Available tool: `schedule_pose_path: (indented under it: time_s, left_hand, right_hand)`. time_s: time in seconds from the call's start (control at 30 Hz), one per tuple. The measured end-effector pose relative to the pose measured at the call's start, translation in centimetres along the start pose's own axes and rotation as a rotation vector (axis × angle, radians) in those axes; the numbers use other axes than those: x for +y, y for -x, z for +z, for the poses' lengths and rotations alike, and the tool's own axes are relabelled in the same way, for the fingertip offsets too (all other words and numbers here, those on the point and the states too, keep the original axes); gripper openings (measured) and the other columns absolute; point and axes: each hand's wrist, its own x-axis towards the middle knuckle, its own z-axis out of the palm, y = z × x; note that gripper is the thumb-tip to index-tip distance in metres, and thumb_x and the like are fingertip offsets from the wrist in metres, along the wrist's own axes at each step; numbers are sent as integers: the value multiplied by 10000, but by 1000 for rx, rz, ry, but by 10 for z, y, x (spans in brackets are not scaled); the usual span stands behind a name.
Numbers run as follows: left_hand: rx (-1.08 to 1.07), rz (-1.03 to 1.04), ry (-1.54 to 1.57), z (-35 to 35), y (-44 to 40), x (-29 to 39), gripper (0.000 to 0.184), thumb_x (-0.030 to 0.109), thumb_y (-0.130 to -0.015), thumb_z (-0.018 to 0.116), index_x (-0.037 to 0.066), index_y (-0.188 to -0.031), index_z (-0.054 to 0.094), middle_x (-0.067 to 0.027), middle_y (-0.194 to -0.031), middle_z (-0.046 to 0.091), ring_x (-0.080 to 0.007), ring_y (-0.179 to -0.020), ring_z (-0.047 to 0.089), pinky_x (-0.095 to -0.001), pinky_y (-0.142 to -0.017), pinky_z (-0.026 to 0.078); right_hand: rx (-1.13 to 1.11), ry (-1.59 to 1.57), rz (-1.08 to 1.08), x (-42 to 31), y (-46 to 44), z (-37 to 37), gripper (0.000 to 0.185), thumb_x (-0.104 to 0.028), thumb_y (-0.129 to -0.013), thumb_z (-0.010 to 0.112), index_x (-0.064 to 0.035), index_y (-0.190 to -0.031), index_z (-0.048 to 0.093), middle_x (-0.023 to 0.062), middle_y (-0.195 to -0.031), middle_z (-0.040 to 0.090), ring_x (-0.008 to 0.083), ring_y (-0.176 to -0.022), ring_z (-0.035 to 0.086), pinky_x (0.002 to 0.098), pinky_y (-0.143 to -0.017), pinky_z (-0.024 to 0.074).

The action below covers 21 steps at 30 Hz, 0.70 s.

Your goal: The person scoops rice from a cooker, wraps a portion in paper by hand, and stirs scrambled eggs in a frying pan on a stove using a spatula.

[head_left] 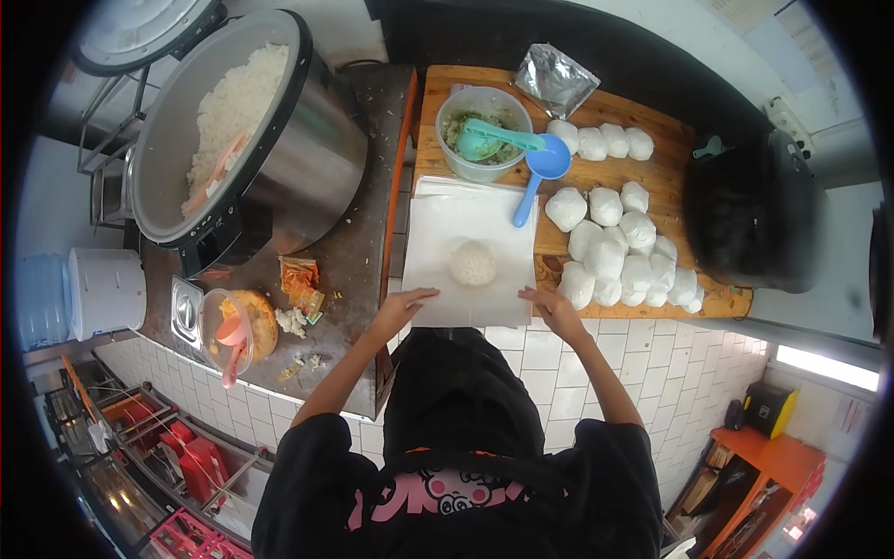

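A rounded mound of rice lies on a stack of white paper sheets at the table's front edge. My left hand pinches the paper's near left side, and my right hand pinches its near right side. Just beyond the paper stands a clear tub of green-flecked food with a teal scoop in it. A blue scoop rests beside the tub, its handle pointing toward me. Several white paper-wrapped bundles are grouped to the right of the paper.
A large rice cooker full of rice stands on the dark counter at left. Near it are a tub with a pink scoop and food scraps. A foil packet and a black bin stand beyond.
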Motion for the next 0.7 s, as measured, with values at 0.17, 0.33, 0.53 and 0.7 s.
schedule_pose_path:
  time_s: [0.17,0.33,0.53,0.7]
  left_hand:
    - [388,-273,166,33,-24,-43,206,118,-853,508,3,-993,607,-99,-793,649,-134,-626,584,-258,-568,456]
    - [629,-363,41,71,-25,-61,216,188,-877,481,39,-928,629,-92,-603,591,-133,-513,551,-318,-436,418]
    - [668,-404,193,62,-19,-17,296,271,-895,437,38,-965,607,-168,-815,624,-266,-681,610,-358,-649,477]
    - [572,-493,200,65,-28,-38,348,329,-906,416,47,-1003,595,-155,-893,618,-282,-805,604,-357,-748,457]
  right_hand:
    - [380,-552,382,34,-31,18,131,-63,-856,532,8,-941,603,25,-831,618,100,-794,576,235,-671,452]
    - [467,-447,427,80,-31,53,212,-185,-876,518,-21,-748,558,-45,-624,446,47,-569,387,226,-490,325]
    - [488,-323,242,120,-35,60,253,-167,-870,490,61,-919,590,117,-788,605,220,-735,544,332,-705,452]
    - [294,-135,346,112,-29,62,381,-242,-812,569,63,-1033,510,169,-927,555,268,-857,517,358,-778,427]
